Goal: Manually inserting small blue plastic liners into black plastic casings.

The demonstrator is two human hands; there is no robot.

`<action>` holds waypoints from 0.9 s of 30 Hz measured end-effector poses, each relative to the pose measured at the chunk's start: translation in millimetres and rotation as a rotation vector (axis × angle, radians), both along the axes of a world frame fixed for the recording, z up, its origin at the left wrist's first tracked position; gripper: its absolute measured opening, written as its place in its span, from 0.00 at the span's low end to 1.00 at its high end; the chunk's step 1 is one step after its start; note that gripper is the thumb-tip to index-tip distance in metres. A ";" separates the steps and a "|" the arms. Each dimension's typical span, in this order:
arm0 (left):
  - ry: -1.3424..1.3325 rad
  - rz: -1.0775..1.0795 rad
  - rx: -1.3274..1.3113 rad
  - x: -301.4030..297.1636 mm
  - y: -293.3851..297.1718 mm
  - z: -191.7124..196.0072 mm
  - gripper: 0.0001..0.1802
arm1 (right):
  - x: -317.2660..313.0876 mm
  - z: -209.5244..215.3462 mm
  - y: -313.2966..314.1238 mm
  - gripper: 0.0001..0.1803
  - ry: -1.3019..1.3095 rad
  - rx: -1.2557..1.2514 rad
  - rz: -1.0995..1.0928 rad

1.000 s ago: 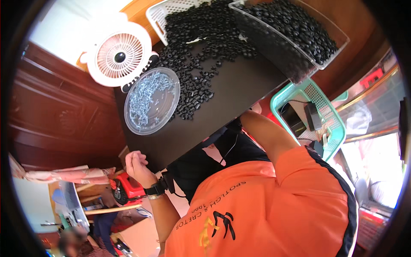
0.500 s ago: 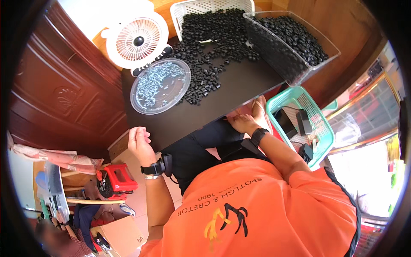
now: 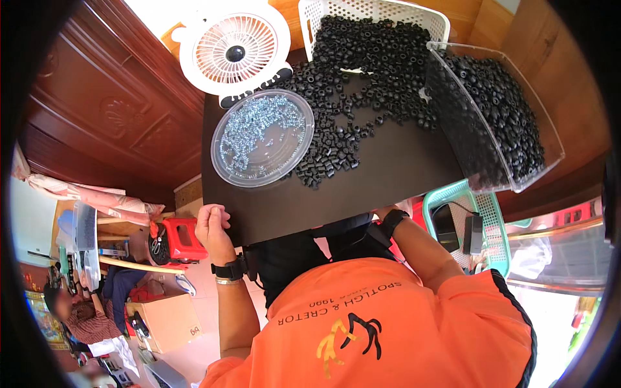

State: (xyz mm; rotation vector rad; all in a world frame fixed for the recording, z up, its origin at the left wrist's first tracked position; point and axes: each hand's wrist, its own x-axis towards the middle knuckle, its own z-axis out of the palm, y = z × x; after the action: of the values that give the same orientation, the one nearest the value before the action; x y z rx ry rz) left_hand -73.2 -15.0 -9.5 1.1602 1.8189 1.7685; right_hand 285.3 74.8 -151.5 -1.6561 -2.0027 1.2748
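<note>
Beyond the hands, a matt black worktop (image 3: pixel 362 181) carries matt black plastic rings (image 3: pixel 362 77), a clear glossy plastic dish (image 3: pixel 262 139) of shiny metal springs (image 3: pixel 259 123), a clear plastic bin (image 3: pixel 491 116) and a white plastic fan (image 3: pixel 234 48).

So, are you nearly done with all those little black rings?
Probably not. Maybe done: the clear bin is packed with black rings. In hand: nothing I can see; the left hand curls at the table edge, the right hand is mostly hidden. Left: a big loose pile of rings and a round dish of metal springs.
</note>
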 end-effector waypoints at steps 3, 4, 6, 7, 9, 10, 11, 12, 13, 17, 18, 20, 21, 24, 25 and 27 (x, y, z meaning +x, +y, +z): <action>-0.037 -0.003 -0.001 5.3 4.0 1.0 0.08 | -8.7 64.5 9.4 0.14 -0.233 -0.274 -0.103; -0.048 -0.007 0.006 6.5 4.5 0.8 0.08 | -7.3 58.3 11.2 0.14 -0.239 -0.109 -0.035; -0.064 -0.015 0.019 9.5 4.8 4.4 0.08 | -3.3 43.8 12.8 0.14 -0.250 0.222 0.097; -0.054 -0.007 0.016 9.6 2.8 5.4 0.09 | -3.4 41.9 11.4 0.14 -0.255 0.385 0.166; -0.060 -0.008 0.009 10.2 1.7 6.1 0.09 | -1.6 40.8 3.5 0.14 -0.271 0.542 0.230; -0.064 -0.006 0.006 7.7 -1.7 7.3 0.09 | -9.1 60.8 -5.8 0.14 -0.268 0.435 0.352; -0.053 -0.037 0.004 6.3 -2.7 7.6 0.09 | -11.7 81.4 -15.0 0.14 -0.271 0.326 0.466; -0.042 -0.070 0.004 5.7 -3.3 8.1 0.09 | -8.1 96.7 -24.0 0.13 -0.144 0.237 0.536; -0.034 -0.093 -0.007 6.1 -3.0 7.7 0.09 | -2.5 110.8 -33.7 0.12 -0.016 0.148 0.601; -0.080 -0.168 -0.004 6.7 -2.2 6.8 0.09 | 5.5 202.4 -52.6 0.09 0.256 0.219 0.495; -0.082 -0.184 0.004 7.3 -2.1 7.6 0.10 | 7.6 214.6 -47.0 0.08 0.324 0.283 0.434; -0.091 -0.184 0.016 6.7 -4.6 8.7 0.10 | 3.2 230.2 -17.8 0.05 0.247 0.488 0.310; -0.114 -0.192 0.006 7.8 -5.8 9.5 0.11 | -3.4 238.5 -3.1 0.06 0.168 0.592 0.210; -0.199 -0.239 0.000 14.0 -2.4 15.6 0.11 | -20.1 237.5 47.5 0.08 0.027 0.792 0.105; -0.274 -0.297 -0.018 19.2 -1.7 22.0 0.11 | -26.0 230.4 65.4 0.09 -0.029 0.828 0.151; -0.322 -0.396 -0.043 29.5 5.5 36.8 0.13 | -33.8 217.8 90.9 0.09 -0.092 0.871 0.196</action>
State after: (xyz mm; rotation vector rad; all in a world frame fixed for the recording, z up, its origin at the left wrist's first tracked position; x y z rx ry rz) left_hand -43.6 -9.6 27.3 1.0582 1.3298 1.5688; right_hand 251.5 165.7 66.3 -1.1113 -2.3128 0.2449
